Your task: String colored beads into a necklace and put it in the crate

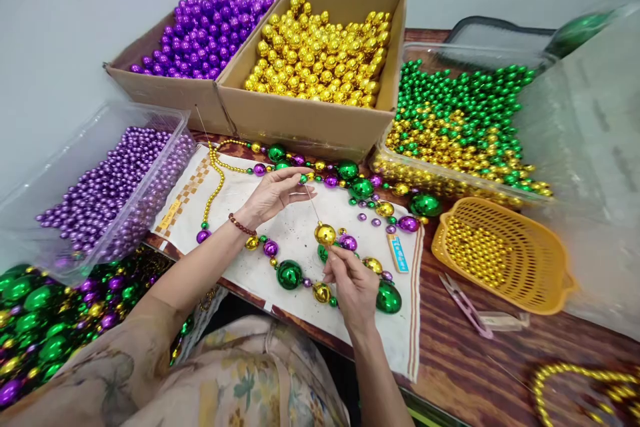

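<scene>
My left hand (pixel 280 193), a dark red bead bracelet on its wrist, is raised over the white cloth. Its fingers are closed at a small green bead (pixel 303 179) and a thin thread (pixel 313 203). From there the thread slants down to a large gold bead (pixel 325 234). Just under that bead my right hand (pixel 353 283) pinches with thumb and forefinger; what lies between these fingertips is partly hidden. A strand of green, purple and gold beads, with a big green bead (pixel 289 274), curves across the cloth on both sides of my right hand.
Cardboard boxes of purple beads (pixel 210 33) and gold beads (pixel 320 53) stand at the back. Clear bins hold small purple beads (pixel 115 193) and green-gold beads (pixel 465 107). At right are an orange basket (pixel 545 267), thread snips (pixel 465 307) and a gold bead string (pixel 545 380).
</scene>
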Demonstrator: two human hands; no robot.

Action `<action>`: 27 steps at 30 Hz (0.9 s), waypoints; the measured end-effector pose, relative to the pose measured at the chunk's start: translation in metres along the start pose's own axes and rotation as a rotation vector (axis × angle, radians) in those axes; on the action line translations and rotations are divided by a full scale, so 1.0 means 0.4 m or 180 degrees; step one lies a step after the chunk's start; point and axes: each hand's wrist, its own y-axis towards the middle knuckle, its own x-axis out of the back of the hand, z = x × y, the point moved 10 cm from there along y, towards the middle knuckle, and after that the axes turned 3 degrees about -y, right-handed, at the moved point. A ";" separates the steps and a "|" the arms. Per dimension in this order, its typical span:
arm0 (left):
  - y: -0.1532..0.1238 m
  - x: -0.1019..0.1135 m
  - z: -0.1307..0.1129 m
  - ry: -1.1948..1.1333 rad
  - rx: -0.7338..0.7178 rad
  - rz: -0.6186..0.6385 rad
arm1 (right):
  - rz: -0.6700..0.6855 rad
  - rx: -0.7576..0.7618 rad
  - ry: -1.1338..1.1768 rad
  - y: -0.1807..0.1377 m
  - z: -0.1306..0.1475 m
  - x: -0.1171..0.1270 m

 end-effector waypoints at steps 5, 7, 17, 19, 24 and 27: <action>-0.016 -0.013 -0.053 0.0765 -0.0158 0.0228 | 0.0003 -0.0134 0.0317 0.016 -0.008 -0.026; -0.023 0.032 -0.077 0.1339 -0.0326 -0.0032 | -0.0015 -0.0213 0.0534 0.024 -0.010 -0.038; -0.067 0.154 0.003 0.5479 -0.0206 -0.0554 | 0.0288 -0.0545 0.1272 0.033 -0.029 -0.058; -0.060 0.159 0.010 0.5476 -0.0115 -0.0586 | 0.0359 -0.0535 0.1247 0.032 -0.027 -0.058; -0.062 0.182 -0.017 0.3512 -0.0099 -0.0772 | 0.0364 -0.0408 0.1136 0.026 -0.016 -0.051; -0.076 0.160 -0.007 0.1627 0.0120 -0.0596 | 0.0314 -0.0315 0.0961 0.019 -0.013 -0.048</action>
